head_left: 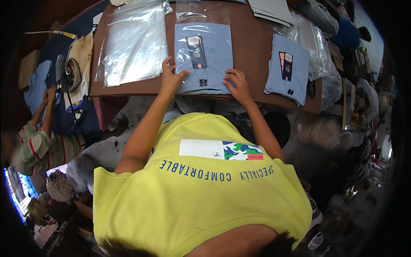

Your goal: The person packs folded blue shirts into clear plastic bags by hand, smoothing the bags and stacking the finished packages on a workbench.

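Note:
A folded light-blue garment [218, 47] lies flat in a clear plastic bag [203, 13] on the brown table in front of me. It carries a dark hang tag [197, 53] and a small black label near its closest edge. My left hand [172, 78] is at the bag's left edge, thumb resting on the plastic and forefinger stretched out apart from it. At the near right corner, my right hand [238, 86] has curled fingers pinching the edge of the bag.
A stack of clear plastic bags [132, 47] lies left of the garment. Another folded blue garment [274, 64] with tags sits to the right, beside crumpled clear plastic [314, 53]. White sheets [269, 10] lie farther back. At far left, a co-worker's arm [48, 109] reaches near an iron [73, 75].

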A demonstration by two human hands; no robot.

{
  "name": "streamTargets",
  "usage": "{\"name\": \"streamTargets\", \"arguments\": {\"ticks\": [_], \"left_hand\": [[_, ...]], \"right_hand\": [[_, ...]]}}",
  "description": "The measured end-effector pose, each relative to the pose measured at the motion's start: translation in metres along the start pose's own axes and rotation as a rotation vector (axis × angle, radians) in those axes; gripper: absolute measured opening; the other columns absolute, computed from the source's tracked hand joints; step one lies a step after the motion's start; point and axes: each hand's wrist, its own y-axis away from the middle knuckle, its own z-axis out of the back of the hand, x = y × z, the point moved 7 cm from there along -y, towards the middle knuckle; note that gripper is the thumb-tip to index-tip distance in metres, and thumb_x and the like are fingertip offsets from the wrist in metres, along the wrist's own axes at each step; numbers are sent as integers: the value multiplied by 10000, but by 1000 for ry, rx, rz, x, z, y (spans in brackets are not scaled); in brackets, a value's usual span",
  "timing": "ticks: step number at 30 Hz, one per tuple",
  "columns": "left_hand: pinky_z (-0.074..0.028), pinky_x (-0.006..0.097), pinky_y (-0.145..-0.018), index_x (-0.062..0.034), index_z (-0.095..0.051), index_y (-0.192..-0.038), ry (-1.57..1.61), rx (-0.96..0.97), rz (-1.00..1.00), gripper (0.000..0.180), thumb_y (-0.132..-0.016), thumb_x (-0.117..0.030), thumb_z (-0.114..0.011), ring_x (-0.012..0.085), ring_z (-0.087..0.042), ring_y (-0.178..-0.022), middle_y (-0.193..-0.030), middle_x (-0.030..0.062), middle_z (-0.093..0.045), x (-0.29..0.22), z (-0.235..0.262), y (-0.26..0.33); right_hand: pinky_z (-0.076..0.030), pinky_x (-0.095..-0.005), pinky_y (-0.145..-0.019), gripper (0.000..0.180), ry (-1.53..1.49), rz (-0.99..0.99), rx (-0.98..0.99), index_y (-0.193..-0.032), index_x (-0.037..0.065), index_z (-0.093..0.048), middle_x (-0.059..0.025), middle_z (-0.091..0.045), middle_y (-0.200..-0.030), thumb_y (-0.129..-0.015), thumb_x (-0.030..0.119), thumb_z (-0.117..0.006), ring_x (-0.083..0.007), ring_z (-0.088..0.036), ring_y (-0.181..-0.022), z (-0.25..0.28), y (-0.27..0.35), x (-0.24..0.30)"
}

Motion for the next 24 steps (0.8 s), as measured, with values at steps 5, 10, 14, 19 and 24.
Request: {"name": "streamTargets", "arguments": {"ticks": [5, 10, 14, 19, 24], "left_hand": [[-385, 364, -958, -72, -336, -1349, -437, -161, -496, 783, -704, -146, -773, 276, -492, -1117, -1268, 179, -465, -21, 17, 18], [-288, 426, -1064, -99, -421, -1329, -1058, 239, -861, 781, -647, -211, -786, 307, -357, -1297, -1413, 104, -378, -29, -18, 69], [-290, 419, -1065, -107, -452, -1312, -1128, 171, -938, 704, -684, -217, -751, 209, -379, -1302, -1395, 58, -423, -30, -37, 73], [-293, 415, -1063, -104, -477, -1289, -1150, 249, -1008, 647, -705, -220, -732, 203, -405, -1285, -1371, 55, -455, -27, -60, 67], [-305, 406, -1056, -102, -518, -1243, -1157, 265, -1045, 590, -702, -215, -725, 211, -427, -1264, -1343, 55, -484, -21, -76, 67]], "right_hand": [[-400, -392, -917, 95, 48, 16, -1, -842, 64, -625, -68, -596, -1054, -784, 126, -669, -278, -532, -1062, 1, 3, 3], [-358, -440, -982, 72, 258, 102, -28, -852, 99, -633, -16, -636, -1032, -801, 146, -655, -220, -561, -1084, 4, 11, 11], [-345, -450, -997, 69, 310, 166, -37, -872, 107, -632, -7, -653, -1020, -813, 141, -640, -184, -587, -1064, 5, 9, 17], [-349, -439, -997, 67, 331, 180, -16, -874, 108, -628, -11, -657, -1009, -815, 138, -634, -173, -601, -1049, 6, 9, 20], [-358, -435, -991, 71, 361, 212, -11, -873, 107, -632, -13, -659, -1005, -806, 131, -638, -179, -602, -1048, 7, 11, 23]]}}
